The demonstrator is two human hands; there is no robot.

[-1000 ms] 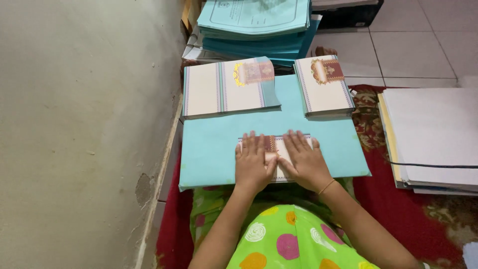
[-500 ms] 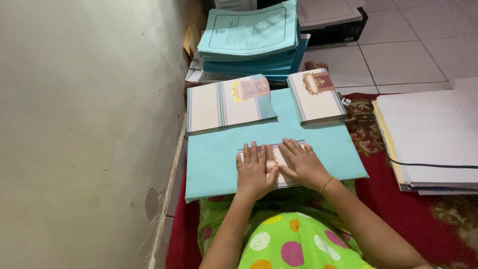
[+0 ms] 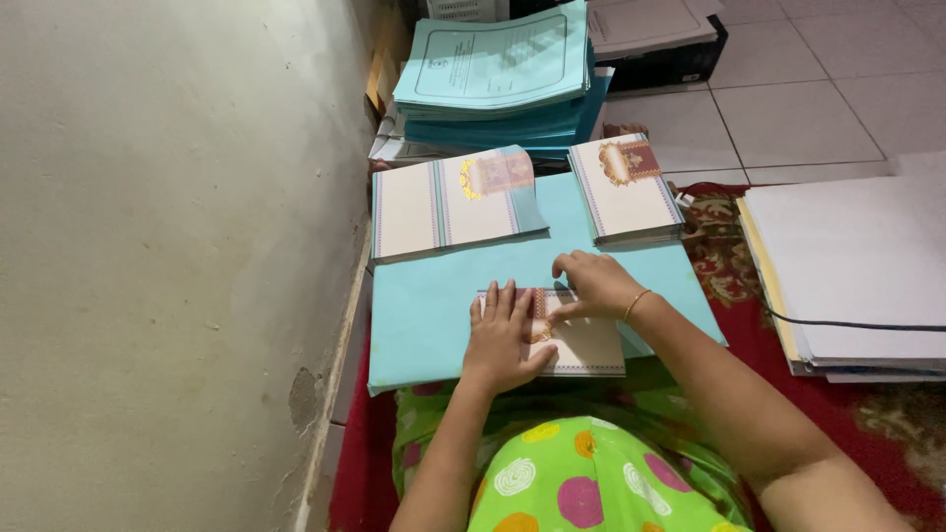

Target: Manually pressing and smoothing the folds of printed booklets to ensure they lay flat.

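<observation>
change: right hand has come off its flat press and shifted to the upper edge of the folded card; half a second back both palms lay side by side on it. Left hand stayed put.
meaning: looks like pressing gives way to fingertip work on the fold or edge; judgement only.
left hand: flat, fingers spread, palm down on the card's left part, pinning it.
right hand: fingers curled, tips pinching or nudging the top edge; thin bangle at wrist. Cannot tell if it actually grips.
card location: on the turquoise sheet across the lap, near its front edge, under both hands.
card material: stiff pale paper, striped border, red-gold emblem partly hidden.
turquoise sheet: large, smooth, matte, rectangular.
behind: wide card stack, top cover curling up; narrower card stack just beside it.
further: teal booklet pile.
right: white paper stack, black cord across.
floor: red patterned rug, pale tiles.
left: rough plaster wall.
</observation>
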